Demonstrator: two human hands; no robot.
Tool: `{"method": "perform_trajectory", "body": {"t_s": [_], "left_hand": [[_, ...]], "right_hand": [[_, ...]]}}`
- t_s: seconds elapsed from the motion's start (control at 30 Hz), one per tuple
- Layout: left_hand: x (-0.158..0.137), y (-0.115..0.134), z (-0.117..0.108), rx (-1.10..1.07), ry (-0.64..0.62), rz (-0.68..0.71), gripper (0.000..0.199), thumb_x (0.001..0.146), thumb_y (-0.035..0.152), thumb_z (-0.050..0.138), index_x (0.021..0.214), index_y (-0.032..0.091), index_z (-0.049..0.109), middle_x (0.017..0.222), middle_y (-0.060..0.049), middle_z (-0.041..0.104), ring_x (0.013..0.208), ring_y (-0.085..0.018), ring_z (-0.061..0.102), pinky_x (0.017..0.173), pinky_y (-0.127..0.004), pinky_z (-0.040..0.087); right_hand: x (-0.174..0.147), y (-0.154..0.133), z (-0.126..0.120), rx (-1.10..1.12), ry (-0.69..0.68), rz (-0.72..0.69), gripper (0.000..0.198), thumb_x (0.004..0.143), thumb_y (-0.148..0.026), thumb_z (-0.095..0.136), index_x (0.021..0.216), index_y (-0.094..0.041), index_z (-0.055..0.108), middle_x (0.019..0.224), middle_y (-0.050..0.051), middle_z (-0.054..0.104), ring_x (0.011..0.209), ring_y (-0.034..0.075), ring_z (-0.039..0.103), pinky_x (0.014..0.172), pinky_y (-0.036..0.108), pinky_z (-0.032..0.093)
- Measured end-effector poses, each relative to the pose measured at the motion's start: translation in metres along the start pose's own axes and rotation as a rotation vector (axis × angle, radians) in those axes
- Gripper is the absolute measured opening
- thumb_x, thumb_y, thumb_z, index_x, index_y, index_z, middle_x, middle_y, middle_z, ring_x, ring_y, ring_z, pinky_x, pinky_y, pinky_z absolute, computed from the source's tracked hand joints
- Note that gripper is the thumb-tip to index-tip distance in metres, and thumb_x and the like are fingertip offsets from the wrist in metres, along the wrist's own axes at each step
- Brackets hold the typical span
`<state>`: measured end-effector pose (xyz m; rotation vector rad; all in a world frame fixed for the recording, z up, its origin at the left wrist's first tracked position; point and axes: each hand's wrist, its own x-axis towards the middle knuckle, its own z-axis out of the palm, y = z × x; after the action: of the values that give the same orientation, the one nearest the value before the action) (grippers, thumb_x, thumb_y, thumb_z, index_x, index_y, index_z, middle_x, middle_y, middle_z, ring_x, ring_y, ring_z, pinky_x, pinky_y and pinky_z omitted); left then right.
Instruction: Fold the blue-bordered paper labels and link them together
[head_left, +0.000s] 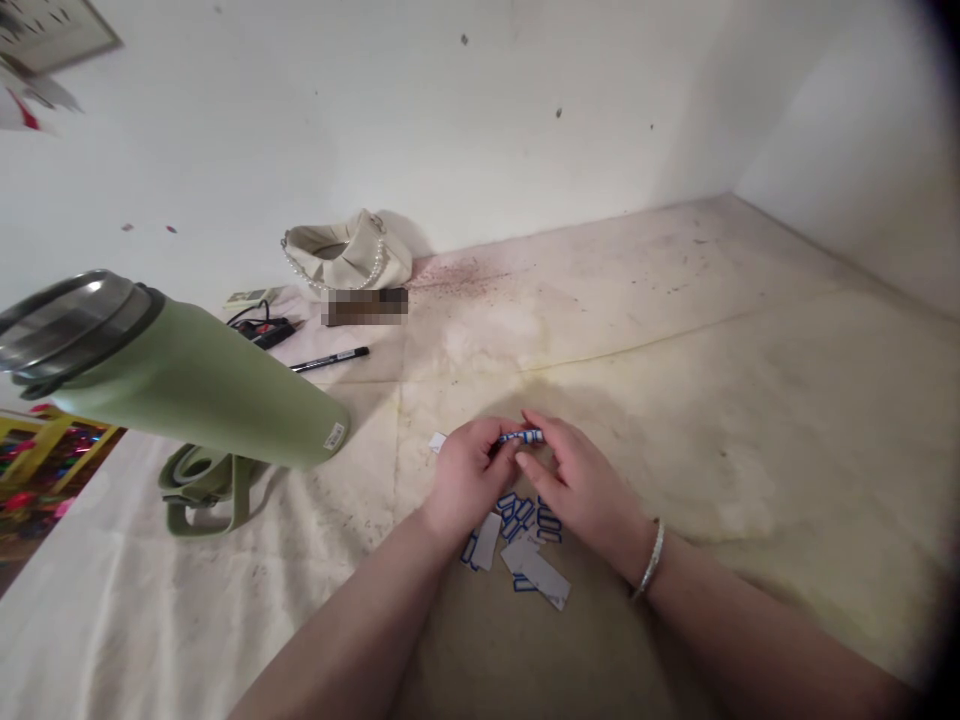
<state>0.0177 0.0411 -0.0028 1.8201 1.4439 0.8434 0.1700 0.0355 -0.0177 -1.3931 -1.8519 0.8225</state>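
My left hand [474, 465] and my right hand [574, 475] meet over the covered table, fingers closed from both sides on a narrow white-and-blue strip [531, 436]. The strip looks rolled or folded, with blue marks along it; its ends are partly hidden by my fingers. Just below the hands lies a loose pile of small blue-bordered slips [550, 522], some overlapping. White paper pieces [546, 580] rest on and beside them. Another small white scrap [437, 442] pokes out to the left of my left hand. A silvery bracelet [651, 560] circles my right wrist.
A large green tumbler [217, 385] stands at the left, with its green handled lid [206, 490] beside it. Farther back are a black pen [330, 359], a black corded item [270, 332], a blurred-out dark object [365, 306] and a cream bag [341, 255] by the wall.
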Motion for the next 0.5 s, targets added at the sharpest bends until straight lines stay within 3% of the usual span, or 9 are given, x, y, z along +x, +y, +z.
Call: {"method": "perform_trajectory", "body": {"t_s": [0.1,0.23,0.4,0.5], "left_hand": [[0.0008,0.0018,-0.0005,0.078,-0.033,0.064,0.020,0.085,0.021,0.050,0.096,0.026,0.067,0.090,0.000,0.069,0.084,-0.015,0.061,0.076,-0.027,0.044],[0.0006,0.0022,-0.0004,0.038,-0.012,0.041,0.020,0.087,0.023,0.049,0.096,0.025,0.067,0.089,0.000,0.069,0.083,-0.014,0.061,0.074,-0.026,0.044],[0.0006,0.0031,-0.0013,0.091,-0.045,0.058,0.019,0.086,0.022,0.048,0.093,0.023,0.066,0.086,-0.001,0.068,0.083,-0.015,0.060,0.074,-0.027,0.044],[0.0004,0.0023,-0.0017,0.107,-0.043,0.055,0.019,0.085,0.022,0.049,0.093,0.023,0.066,0.086,-0.001,0.067,0.082,-0.015,0.059,0.073,-0.026,0.043]], "right_hand": [[-0.0010,-0.0003,0.0002,-0.045,-0.003,-0.073,0.048,0.086,-0.034,0.048,0.125,-0.006,0.050,0.118,0.018,0.059,0.111,0.028,0.053,0.095,0.046,0.043],[-0.0007,0.0002,0.0014,0.048,0.048,0.004,0.047,0.086,-0.033,0.047,0.125,-0.008,0.050,0.109,0.016,0.063,0.101,0.024,0.059,0.089,0.043,0.047],[0.0004,-0.0007,0.0004,0.102,0.035,0.026,0.031,0.085,-0.029,0.048,0.110,-0.015,0.059,0.107,0.010,0.066,0.098,0.021,0.060,0.087,0.037,0.048],[0.0001,-0.0013,-0.0023,0.106,0.047,0.067,0.023,0.085,-0.028,0.048,0.100,-0.018,0.062,0.095,0.007,0.069,0.086,0.019,0.063,0.076,0.033,0.050]]}}
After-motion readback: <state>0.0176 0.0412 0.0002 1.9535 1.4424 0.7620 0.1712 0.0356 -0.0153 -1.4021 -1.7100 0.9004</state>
